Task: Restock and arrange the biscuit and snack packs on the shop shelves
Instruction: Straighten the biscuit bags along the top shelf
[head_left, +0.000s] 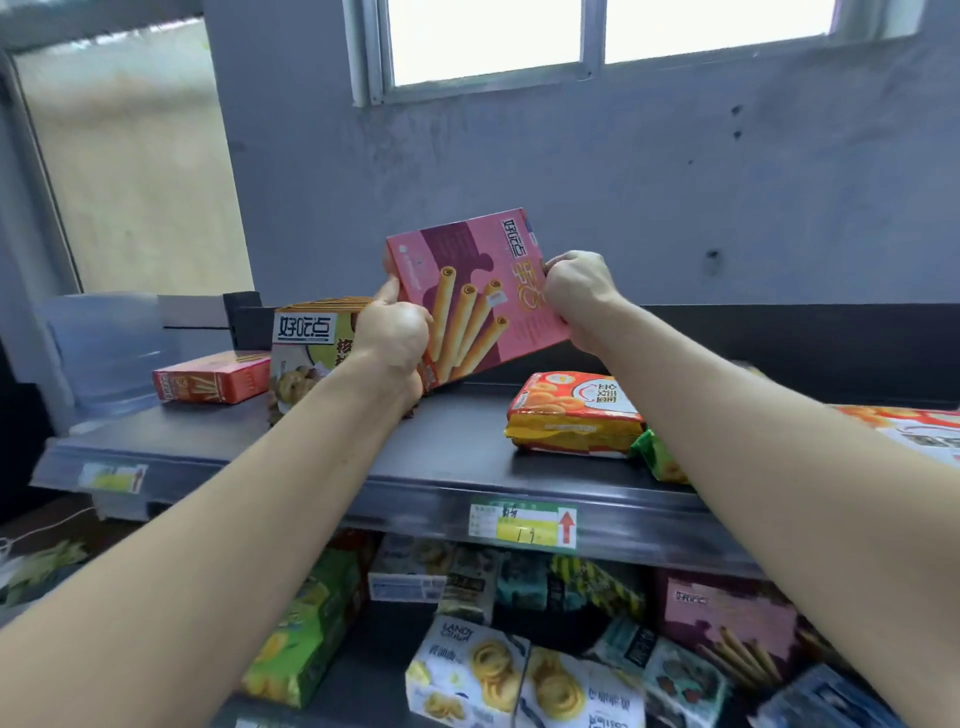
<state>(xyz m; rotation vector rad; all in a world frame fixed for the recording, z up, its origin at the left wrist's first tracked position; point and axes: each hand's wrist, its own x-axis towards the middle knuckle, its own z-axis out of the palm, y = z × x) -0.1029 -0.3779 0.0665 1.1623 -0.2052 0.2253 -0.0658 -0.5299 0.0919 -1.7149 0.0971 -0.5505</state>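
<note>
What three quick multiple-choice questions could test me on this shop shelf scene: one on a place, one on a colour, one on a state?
1. Where does the orange biscuit pack lie?
A. on the top shelf, right of the held box
B. on the lower shelf
C. on the floor

2. What colour is the held box?
A. green
B. pink
C. blue

3. How is the box held?
A. by one hand
B. by both hands, tilted
C. lying flat, untouched

Answers:
1. A: the orange biscuit pack lies flat on the top shelf.
2. B: the pink box shows wafer rolls.
3. B: the left hand and right hand grip its opposite edges, and it leans.
</note>
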